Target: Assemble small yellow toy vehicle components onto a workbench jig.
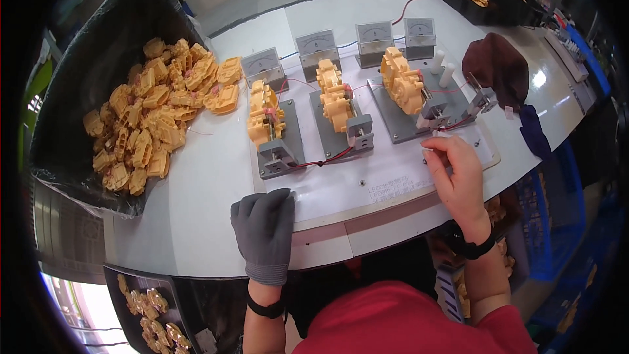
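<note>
Three yellow plastic gear housings sit in grey test fixtures on a white board: a left housing (265, 115), a middle housing (335, 98) and a right housing (401, 82). My left hand (263, 233), in a grey glove, rests at the board's front edge below the left fixture (288, 137). Its fingers are curled under, and anything inside them is hidden. My bare right hand (457, 177) is just in front of the right fixture (396, 124). Its thumb and forefinger are pinched together; whatever they hold is too small to make out.
Several analog meters (316, 42) stand behind the fixtures, joined by thin wires. At left, a black lined bin (78, 72) holds many yellow housings. A dark red cloth (496, 69) lies at right. Another black bin (452, 16) stands far right, and a tray (121, 272) sits below the table.
</note>
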A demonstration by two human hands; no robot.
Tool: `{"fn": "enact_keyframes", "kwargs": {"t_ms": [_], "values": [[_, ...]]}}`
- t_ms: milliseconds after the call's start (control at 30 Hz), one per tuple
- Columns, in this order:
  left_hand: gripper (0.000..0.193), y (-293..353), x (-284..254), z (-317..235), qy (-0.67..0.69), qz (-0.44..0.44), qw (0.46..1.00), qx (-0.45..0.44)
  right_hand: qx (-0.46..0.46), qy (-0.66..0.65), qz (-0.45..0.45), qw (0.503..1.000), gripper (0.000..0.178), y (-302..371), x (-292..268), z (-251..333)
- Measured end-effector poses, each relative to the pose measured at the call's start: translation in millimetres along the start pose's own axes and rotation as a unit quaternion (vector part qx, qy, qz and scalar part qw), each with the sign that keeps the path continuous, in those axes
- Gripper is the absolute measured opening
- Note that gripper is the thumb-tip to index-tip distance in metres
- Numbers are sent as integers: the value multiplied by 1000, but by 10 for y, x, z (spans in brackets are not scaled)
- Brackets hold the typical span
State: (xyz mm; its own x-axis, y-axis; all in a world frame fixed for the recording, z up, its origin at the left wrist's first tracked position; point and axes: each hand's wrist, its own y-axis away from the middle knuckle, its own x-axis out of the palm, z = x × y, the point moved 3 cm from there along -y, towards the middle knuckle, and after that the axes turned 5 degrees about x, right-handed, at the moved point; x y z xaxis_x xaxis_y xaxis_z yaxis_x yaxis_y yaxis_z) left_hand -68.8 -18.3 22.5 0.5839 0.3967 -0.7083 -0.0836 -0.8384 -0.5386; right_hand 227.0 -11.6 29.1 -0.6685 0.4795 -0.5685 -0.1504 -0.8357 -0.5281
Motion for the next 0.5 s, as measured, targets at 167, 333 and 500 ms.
{"fn": "enact_keyframes", "kwargs": {"t_ms": [167, 333, 500], "values": [[14, -16, 19, -19, 42, 2, 998, -48, -2, 25, 6, 1000, 10, 8, 0, -8], [13, -37, 43, -37, 41, 4, 998, -47, 3, 29, -10, 1000, 11, 4, -7, 5], [10, -48, 47, -32, 25, 3, 998, -50, 0, 31, -9, 999, 10, 4, 13, 18]]}}
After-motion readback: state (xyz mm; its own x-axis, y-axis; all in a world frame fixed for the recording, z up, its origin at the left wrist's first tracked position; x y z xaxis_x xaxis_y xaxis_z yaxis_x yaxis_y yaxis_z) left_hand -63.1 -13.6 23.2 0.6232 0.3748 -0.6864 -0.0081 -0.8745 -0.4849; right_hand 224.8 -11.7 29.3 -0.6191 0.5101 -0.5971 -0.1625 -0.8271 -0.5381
